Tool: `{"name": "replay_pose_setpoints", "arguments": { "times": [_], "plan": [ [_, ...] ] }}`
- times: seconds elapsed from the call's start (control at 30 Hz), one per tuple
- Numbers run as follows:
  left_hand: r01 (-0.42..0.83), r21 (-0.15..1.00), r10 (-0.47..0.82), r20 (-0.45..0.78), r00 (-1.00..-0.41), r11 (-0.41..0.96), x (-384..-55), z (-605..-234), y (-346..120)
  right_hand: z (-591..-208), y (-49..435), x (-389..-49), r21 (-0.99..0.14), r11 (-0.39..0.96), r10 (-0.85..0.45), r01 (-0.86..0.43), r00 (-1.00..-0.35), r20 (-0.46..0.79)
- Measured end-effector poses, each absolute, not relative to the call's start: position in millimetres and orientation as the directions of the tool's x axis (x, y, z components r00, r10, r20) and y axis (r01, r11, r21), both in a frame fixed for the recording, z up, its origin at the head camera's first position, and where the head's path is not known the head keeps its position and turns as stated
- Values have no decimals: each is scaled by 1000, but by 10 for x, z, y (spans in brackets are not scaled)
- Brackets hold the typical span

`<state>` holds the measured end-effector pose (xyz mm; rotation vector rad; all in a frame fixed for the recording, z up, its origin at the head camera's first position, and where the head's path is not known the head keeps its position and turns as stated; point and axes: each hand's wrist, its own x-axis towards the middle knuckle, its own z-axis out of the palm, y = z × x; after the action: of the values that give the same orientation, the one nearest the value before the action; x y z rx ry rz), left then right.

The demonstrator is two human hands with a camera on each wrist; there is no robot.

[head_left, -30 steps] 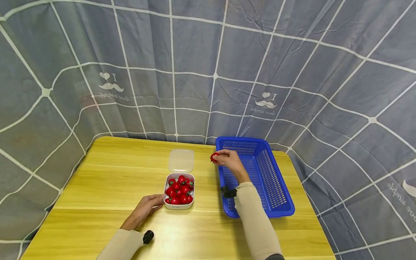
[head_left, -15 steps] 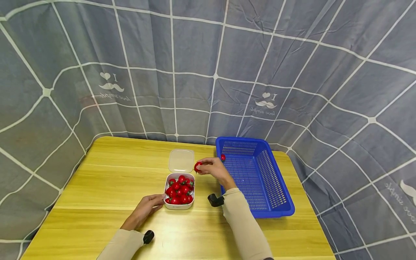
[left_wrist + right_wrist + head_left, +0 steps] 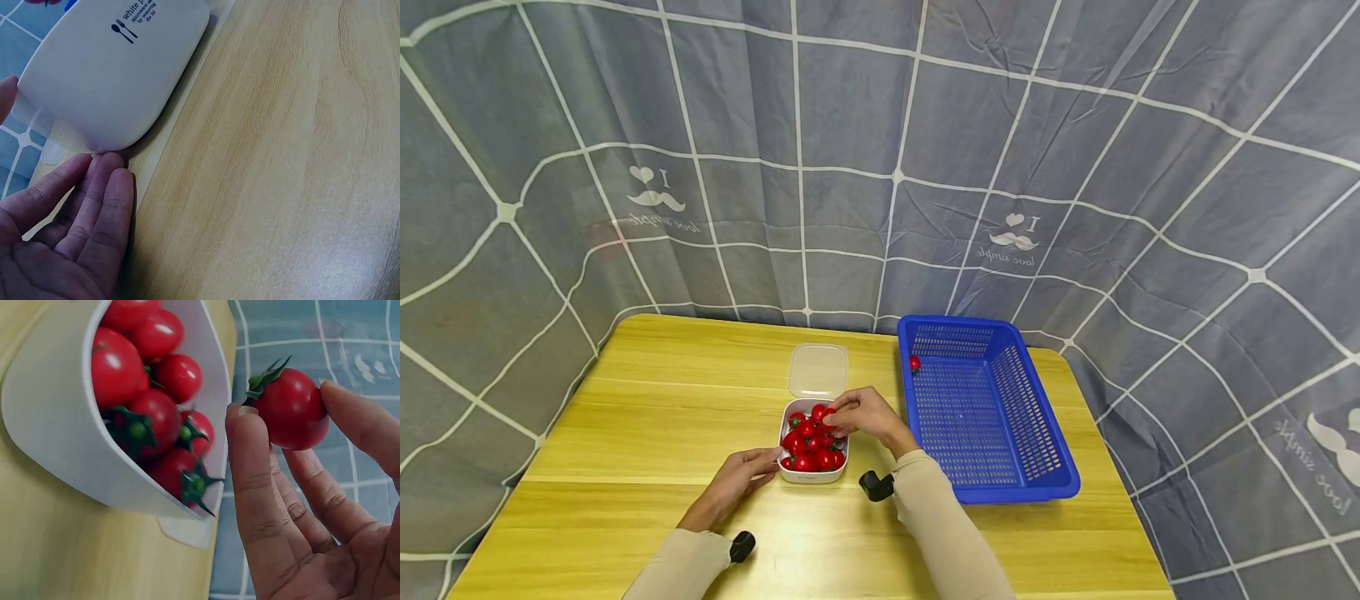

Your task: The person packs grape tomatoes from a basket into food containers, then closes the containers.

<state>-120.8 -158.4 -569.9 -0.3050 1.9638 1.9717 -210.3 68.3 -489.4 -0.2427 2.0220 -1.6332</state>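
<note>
A white square food box (image 3: 815, 477) full of several red tomatoes (image 3: 805, 446) with green stalks stands on the table. My left hand (image 3: 737, 482) rests its fairly straight fingertips against the box's left side; in the left wrist view, fingers (image 3: 103, 212) touch the wall low down and another fingertip lies at the rim. Over the box's right rear corner, my right hand (image 3: 868, 417) pinches a small tomato (image 3: 294, 409) between thumb and fingers. In the right wrist view this tomato hangs beside the opening, stalk toward the box.
A blue perforated basket (image 3: 1051, 433) stands on the right of the table, with a single tomato (image 3: 914, 363) at its left rear. The translucent lid (image 3: 817, 371) lies behind the box. A grey checked curtain (image 3: 850, 208) surrounds the wooden table (image 3: 662, 400).
My right hand has moved left and toward me, from the basket's left edge past the lid to the box, still pinching the tomato. My left hand has stayed at the box.
</note>
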Motion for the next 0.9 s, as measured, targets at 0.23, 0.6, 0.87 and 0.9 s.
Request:
{"name": "replay_pose_setpoints", "arguments": {
  "times": [0.23,0.6,0.87,0.9],
  "plan": [
    [-391,920,86,-391,-917,17,-1207,-5705,-1577,-4967,597,-2029,-925,340,-445,171,-837,-318],
    [-396,918,83,-396,-915,18,-1208,-5704,-1577,-5021,526,-1981,-904,397,-427,155,-841,-332],
    [-391,920,95,-391,-916,16,-1205,-5705,-1592,-4962,590,-2020,-904,406,-424,134,-849,-316],
    [-391,920,96,-391,-915,17,-1203,-5704,-1592,-4945,607,-2030,-905,407,-426,126,-850,-310]
  ]
}}
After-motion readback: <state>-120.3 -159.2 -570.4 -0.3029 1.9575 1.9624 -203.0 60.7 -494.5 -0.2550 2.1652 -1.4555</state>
